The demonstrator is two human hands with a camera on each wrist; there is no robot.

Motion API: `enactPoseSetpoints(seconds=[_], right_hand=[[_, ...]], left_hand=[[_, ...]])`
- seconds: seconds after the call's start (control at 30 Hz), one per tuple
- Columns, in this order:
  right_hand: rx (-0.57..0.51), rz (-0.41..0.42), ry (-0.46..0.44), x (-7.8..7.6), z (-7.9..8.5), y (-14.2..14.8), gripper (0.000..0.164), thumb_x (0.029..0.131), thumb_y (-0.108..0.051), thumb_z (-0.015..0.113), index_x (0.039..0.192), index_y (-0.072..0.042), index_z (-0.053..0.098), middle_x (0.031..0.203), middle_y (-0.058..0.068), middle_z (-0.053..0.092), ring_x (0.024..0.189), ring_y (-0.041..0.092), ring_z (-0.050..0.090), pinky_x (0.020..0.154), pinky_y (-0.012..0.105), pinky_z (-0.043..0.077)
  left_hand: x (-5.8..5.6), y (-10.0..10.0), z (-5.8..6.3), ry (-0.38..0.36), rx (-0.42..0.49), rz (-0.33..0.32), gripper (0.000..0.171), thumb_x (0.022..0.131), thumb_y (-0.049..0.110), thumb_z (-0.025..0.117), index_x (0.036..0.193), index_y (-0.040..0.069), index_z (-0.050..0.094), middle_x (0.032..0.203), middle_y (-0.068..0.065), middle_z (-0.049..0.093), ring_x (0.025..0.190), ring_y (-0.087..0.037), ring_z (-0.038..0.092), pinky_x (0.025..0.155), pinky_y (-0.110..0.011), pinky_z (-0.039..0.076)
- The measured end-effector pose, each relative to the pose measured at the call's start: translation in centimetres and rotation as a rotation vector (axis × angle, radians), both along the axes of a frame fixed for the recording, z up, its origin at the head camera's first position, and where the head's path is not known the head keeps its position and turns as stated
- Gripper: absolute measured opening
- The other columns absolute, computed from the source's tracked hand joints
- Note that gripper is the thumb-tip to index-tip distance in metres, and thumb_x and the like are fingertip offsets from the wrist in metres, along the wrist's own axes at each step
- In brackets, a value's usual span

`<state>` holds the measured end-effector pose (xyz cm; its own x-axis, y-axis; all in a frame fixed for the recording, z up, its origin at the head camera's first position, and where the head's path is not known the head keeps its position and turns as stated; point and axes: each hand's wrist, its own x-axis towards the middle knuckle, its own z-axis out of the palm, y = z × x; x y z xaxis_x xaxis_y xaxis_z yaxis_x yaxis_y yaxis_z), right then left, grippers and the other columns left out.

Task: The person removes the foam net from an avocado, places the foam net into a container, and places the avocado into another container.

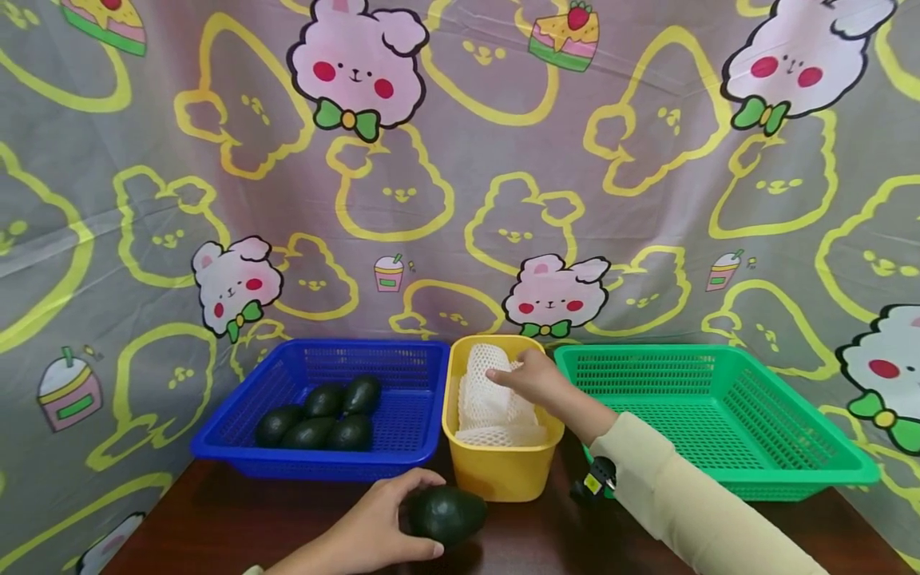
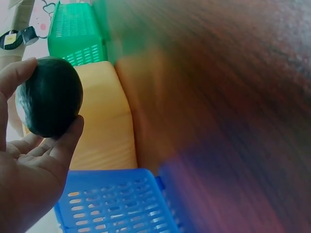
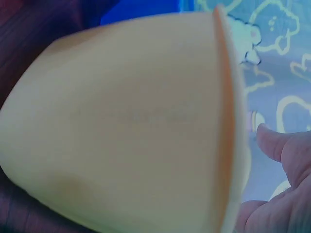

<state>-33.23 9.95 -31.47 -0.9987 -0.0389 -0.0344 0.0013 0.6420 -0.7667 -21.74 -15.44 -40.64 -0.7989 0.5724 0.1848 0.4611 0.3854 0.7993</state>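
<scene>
My left hand grips a dark green avocado low over the table's front, thumb and fingers around its blunt end. In the left wrist view, the avocado sits between thumb and fingertips. White foam net sleeves fill a yellow bin at the centre. Over the bin's right side reaches my right hand, its thumb beside the upper sleeve. In the right wrist view, the thumb stands apart from the fingers, which the bin's rim partly hides.
To the left, a blue basket holds several avocados. A green basket stands to the right of the bin. All three containers stand on a dark wooden table, before a patterned cloth.
</scene>
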Motion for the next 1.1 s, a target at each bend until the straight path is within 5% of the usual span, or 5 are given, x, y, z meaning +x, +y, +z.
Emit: enactPoseSetpoints(seconds=[0.23, 0.6, 0.8, 1.1], right_hand=[[-0.106, 0.068, 0.042, 2.3, 0.0, -0.4, 0.068, 0.089, -0.033, 0.072, 0.135, 0.007, 0.042, 0.113, 0.018, 0.065, 0.095, 0.029, 0.066, 0.087, 0.048, 0.051], [-0.251, 0.142, 0.057, 5.4, -0.7, -1.0, 0.045, 0.090, -0.025, 0.071, 0.123, 0.003, 0.057, 0.098, 0.010, 0.067, 0.085, 0.026, 0.068, 0.083, 0.042, 0.054], [-0.380, 0.208, 0.018, 7.3, -1.3, -1.0, 0.037, 0.091, -0.020, 0.070, 0.117, 0.004, 0.060, 0.095, 0.009, 0.066, 0.089, 0.026, 0.066, 0.081, 0.039, 0.055], [-0.484, 0.249, 0.077, 9.0, -1.4, -1.4, 0.028, 0.091, -0.014, 0.069, 0.111, 0.005, 0.061, 0.094, 0.010, 0.067, 0.088, 0.026, 0.063, 0.078, 0.034, 0.055]], left_hand=[[0.7, -0.5, 1.3, 0.070, 0.013, 0.009, 0.056, 0.076, 0.026, 0.083, 0.124, 0.014, 0.056, 0.109, 0.001, 0.064, 0.086, -0.007, 0.062, 0.064, -0.026, 0.054], [1.4, -2.0, 2.8, 0.163, 0.046, 0.030, 0.056, 0.077, 0.026, 0.084, 0.124, 0.013, 0.056, 0.114, -0.003, 0.063, 0.094, -0.011, 0.063, 0.078, -0.027, 0.053], [1.4, -2.8, 3.8, 0.213, 0.043, 0.109, 0.056, 0.076, 0.027, 0.084, 0.123, 0.015, 0.057, 0.113, 0.001, 0.064, 0.097, -0.013, 0.061, 0.080, -0.030, 0.054], [0.9, -4.0, 5.3, 0.184, 0.052, 0.219, 0.057, 0.078, 0.028, 0.083, 0.125, 0.011, 0.056, 0.120, -0.004, 0.063, 0.103, -0.017, 0.061, 0.079, -0.029, 0.054]])
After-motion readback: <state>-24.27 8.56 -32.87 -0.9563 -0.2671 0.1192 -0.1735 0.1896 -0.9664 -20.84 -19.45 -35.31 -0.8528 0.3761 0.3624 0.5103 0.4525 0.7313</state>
